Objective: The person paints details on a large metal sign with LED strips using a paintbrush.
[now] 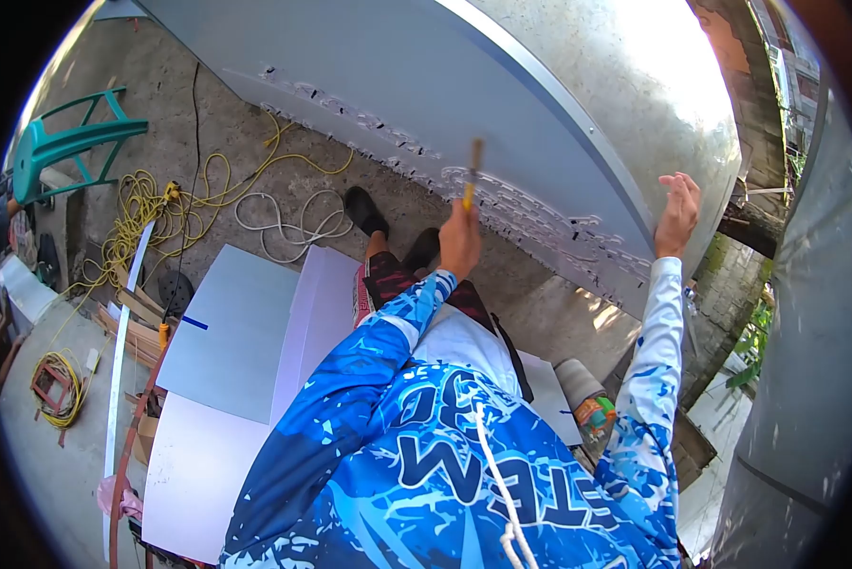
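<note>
A tool with a yellow handle points up from my left hand, whose fingers are wrapped round the handle. Its brownish far end is blurred, near the grey face of a large panel structure. Rows of dark marks and whitish patches run along the lower part of that face. My right hand is at the structure's metal-trimmed edge on the right, with its fingers raised and partly spread and no object seen in it. Whether it touches the edge is unclear.
Light flat sheets lie at my left, near a long metal strip. Tangled yellow cord and a white cord are on the concrete floor. A green plastic stool lies tipped at far left. A roll is below right.
</note>
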The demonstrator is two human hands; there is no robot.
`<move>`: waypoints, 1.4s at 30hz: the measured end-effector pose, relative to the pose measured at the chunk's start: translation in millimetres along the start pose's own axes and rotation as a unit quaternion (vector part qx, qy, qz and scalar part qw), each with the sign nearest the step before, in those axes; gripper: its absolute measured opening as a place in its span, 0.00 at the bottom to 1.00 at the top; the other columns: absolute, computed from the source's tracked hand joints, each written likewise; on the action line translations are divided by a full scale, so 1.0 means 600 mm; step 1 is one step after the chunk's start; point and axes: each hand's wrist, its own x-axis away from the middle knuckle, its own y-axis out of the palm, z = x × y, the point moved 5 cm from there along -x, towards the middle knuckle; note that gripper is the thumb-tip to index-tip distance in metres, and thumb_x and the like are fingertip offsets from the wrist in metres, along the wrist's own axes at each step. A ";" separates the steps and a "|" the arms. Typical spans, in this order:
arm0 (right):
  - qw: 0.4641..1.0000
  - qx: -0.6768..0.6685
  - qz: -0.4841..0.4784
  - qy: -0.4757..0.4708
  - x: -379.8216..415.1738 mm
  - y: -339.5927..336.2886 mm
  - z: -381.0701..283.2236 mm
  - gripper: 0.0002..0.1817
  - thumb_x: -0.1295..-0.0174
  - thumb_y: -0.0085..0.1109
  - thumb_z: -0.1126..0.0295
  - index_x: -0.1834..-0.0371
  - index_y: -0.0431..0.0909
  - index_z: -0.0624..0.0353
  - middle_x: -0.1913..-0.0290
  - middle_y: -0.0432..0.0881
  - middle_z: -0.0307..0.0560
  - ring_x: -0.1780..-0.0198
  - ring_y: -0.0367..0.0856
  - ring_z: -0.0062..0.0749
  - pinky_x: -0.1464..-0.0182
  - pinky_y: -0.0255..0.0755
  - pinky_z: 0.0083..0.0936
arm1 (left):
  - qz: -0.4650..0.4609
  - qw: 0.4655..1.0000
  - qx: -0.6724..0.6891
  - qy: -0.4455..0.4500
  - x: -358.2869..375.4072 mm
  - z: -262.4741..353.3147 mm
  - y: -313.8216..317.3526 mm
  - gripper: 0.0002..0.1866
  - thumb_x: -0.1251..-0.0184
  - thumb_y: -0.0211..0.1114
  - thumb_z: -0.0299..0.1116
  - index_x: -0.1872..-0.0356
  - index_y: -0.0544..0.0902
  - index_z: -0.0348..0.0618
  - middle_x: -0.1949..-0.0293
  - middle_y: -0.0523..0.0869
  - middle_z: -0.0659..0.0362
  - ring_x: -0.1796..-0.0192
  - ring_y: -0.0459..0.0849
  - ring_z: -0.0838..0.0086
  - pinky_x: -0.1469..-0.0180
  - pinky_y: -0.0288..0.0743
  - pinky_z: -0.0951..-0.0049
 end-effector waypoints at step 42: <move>0.990 -0.087 -0.103 0.035 -0.013 0.021 0.046 0.27 0.25 0.39 0.53 0.63 0.81 0.65 0.48 0.78 0.45 0.47 0.75 0.33 0.49 0.68 0.31 | 0.021 0.929 -0.178 0.324 -0.162 0.155 -0.323 0.11 0.34 0.58 0.29 0.51 0.71 0.47 0.72 0.82 0.51 0.70 0.82 0.51 0.72 0.72 0.52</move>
